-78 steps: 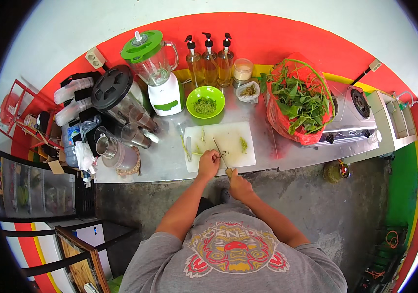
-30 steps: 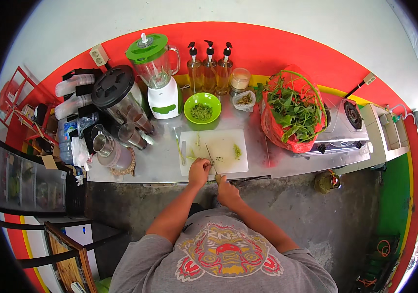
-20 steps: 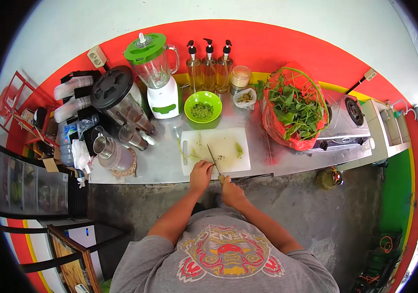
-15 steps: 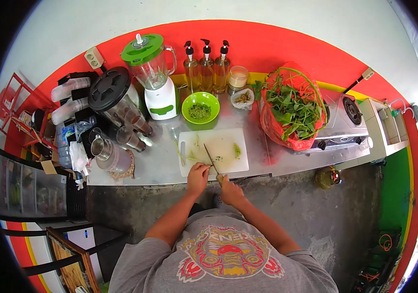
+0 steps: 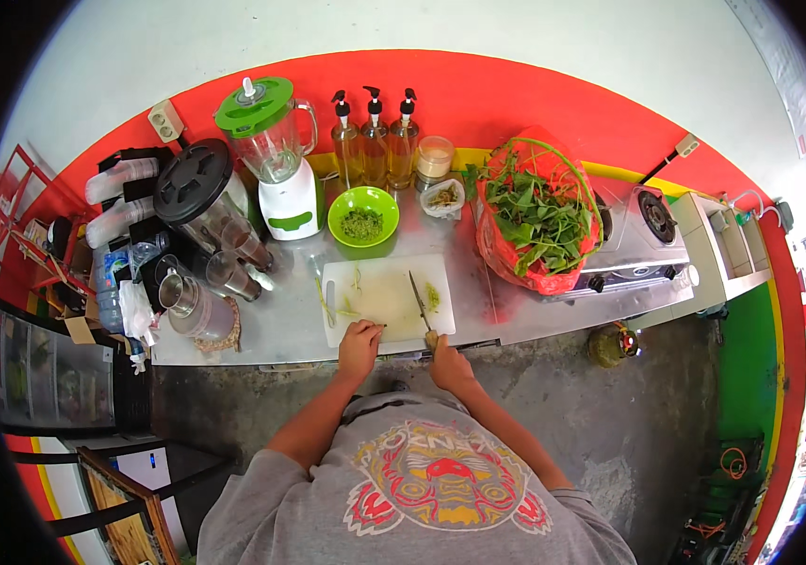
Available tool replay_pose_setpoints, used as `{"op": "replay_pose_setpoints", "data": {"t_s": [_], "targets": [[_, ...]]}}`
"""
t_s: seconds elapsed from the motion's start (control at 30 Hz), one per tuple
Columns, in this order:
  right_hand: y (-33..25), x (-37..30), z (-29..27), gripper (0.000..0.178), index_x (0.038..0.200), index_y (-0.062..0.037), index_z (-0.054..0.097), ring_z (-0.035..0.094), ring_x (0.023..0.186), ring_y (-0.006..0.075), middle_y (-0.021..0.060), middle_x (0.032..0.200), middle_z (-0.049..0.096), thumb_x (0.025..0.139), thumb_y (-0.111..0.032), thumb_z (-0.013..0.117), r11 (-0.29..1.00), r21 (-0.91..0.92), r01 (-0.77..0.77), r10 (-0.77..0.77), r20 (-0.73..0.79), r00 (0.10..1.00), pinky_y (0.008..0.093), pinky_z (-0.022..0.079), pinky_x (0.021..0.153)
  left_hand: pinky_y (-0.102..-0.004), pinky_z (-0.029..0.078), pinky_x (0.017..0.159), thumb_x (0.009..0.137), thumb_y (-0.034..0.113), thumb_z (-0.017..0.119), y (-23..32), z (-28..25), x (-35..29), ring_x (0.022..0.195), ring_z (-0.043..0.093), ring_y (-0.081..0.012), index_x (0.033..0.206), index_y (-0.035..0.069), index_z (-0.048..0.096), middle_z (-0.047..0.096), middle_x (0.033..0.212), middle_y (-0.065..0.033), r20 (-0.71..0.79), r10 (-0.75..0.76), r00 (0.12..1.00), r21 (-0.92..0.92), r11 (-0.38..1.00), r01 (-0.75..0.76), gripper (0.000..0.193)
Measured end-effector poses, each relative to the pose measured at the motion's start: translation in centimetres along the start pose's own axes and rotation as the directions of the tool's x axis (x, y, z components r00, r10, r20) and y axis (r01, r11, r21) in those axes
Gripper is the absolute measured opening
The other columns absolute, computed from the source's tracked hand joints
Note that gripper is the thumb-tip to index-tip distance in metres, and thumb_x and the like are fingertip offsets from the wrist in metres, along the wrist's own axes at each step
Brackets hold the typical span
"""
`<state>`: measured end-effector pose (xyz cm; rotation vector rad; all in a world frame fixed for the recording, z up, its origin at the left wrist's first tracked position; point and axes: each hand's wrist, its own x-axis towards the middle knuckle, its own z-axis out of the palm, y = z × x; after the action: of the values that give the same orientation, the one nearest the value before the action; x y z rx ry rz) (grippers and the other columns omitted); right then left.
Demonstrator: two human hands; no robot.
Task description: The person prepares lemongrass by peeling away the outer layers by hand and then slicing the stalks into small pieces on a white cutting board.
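Knife work at a steel counter: right hand (image 5: 448,363) grips a steel-bladed kitchen knife (image 5: 419,302) over the white rectangular plastic cutting board (image 5: 387,299); left hand (image 5: 358,346) curls onto the board's near edge. Beyond the hands, green round bowl (image 5: 363,216); to their right, red plastic bag of leafy greens (image 5: 535,217).

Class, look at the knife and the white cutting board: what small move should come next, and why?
Probably bring the knife in the right hand down toward the left hand: its blade lies over the white cutting board, with thin green stems lying uncut.
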<state>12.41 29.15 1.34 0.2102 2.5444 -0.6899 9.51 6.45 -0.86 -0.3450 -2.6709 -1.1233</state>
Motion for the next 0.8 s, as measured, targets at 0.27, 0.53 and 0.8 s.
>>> {"op": "replay_pose_setpoints", "data": {"t_s": [0.27, 0.53, 0.8], "targets": [[2.0, -0.1, 0.7, 0.058, 0.130, -0.0009, 0.033, 0.066, 0.092, 0.0552, 0.0359, 0.099, 0.067, 0.089, -0.025, 0.067, 0.981, -0.018, 0.194, -0.193, 0.038, 0.980, 0.0619, 0.053, 0.084, -0.0415, 0.054, 0.083, 0.091, 0.009, 0.069, 1.7, 3.1, 3.6, 0.093, 0.066, -0.0337, 0.100, 0.005, 0.078, 0.071, 0.096, -0.0129, 0.035, -0.058, 0.998, -0.110, 0.992, 0.062, 0.013], [2.9, -1.1, -1.1, 0.055, 0.129, -0.0064, 0.037, 0.067, 0.093, 0.0527, 0.0335, 0.099, 0.068, 0.087, -0.025, 0.068, 0.993, -0.004, 0.117, -0.117, -0.029, 0.993, 0.0613, 0.053, 0.084, -0.0439, 0.053, 0.078, 0.090, 0.007, 0.068, 1.7, 3.4, 3.5, 0.087, 0.066, -0.0353, 0.097, 0.002, 0.075, 0.069, 0.092, -0.0150, -0.010, -0.086, 0.996, -0.090, 0.992, 0.084, 0.012], [2.7, -3.1, -2.0, 0.055, 0.132, -0.0116, 0.050, 0.067, 0.097, 0.0484, 0.0293, 0.099, 0.069, 0.083, -0.025, 0.072, 0.991, 0.006, 0.131, -0.131, -0.009, 0.991, 0.0585, 0.054, 0.084, -0.0366, 0.056, 0.069, 0.091, 0.002, 0.069, -1.6, -1.2, -0.2, 0.075, 0.069, -0.0264, 0.100, 0.000, 0.074, 0.070, 0.093, -0.0156, 0.049, -0.185, 0.981, -0.134, 0.973, 0.190, 0.011]]}}
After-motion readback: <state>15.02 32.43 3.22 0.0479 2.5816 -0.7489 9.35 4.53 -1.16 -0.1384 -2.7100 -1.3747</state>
